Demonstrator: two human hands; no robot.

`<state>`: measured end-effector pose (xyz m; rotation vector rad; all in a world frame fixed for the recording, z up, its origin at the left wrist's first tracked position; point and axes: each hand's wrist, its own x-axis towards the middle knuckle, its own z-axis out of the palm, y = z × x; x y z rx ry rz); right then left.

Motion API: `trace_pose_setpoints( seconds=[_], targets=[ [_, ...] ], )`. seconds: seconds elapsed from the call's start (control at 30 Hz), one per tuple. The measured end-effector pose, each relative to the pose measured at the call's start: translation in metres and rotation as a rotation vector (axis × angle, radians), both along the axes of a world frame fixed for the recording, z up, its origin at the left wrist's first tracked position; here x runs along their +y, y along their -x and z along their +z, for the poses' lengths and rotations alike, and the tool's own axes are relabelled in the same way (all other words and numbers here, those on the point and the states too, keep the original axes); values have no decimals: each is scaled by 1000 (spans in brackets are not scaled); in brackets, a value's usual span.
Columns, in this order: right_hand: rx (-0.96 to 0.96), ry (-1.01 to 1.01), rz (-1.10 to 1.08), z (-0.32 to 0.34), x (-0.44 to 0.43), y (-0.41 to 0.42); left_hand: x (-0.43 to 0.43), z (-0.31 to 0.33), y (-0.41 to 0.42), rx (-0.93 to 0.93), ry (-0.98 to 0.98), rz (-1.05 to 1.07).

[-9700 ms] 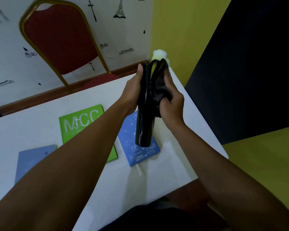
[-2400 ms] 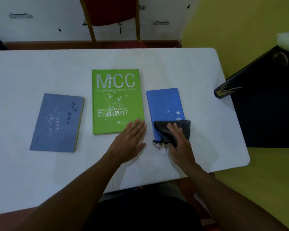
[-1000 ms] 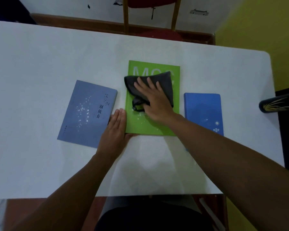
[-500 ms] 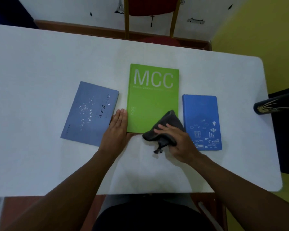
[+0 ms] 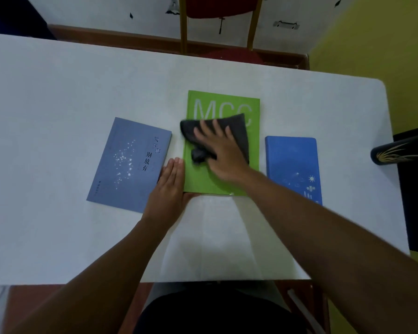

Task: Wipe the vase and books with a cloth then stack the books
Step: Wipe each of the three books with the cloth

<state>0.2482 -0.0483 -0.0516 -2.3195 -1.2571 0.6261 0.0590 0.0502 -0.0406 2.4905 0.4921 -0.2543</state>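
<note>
Books lie flat in a row on the white rectangular table [image 5: 58, 116]. We press our right hand [image 5: 221, 153], fingers spread and flat, on the dark grey cloth [image 5: 239, 131] covering the middle of the green "MCC" book [image 5: 196, 174]. Our left hand [image 5: 169, 189] lies flat, fingers together, against that book's edge at 9 o'clock, gripping nothing. The grey-blue paperback book [image 5: 121, 162] sits at 9 o'clock, the bright blue notebook [image 5: 291, 157] at 3 o'clock. Further toward 3 o'clock, the black glossy vase with gold leaf markings [image 5: 396, 154] shows at the table's edge.

Right hand [image 5: 223, 154] slid cloth [image 5: 237, 131] from green book's [image 5: 252, 141] near edge up mid-cover.
</note>
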Motion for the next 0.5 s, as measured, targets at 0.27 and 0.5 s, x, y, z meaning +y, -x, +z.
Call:
trace_pose_setpoints(
  seconds=[0.27,0.5],
  targets=[
    [26,-105,217,3,-122,76,2,1,0,22,-13,-15],
    [-64,-168,267,15,-153,28,2,-3,0,39,-29,-55]
  ],
)
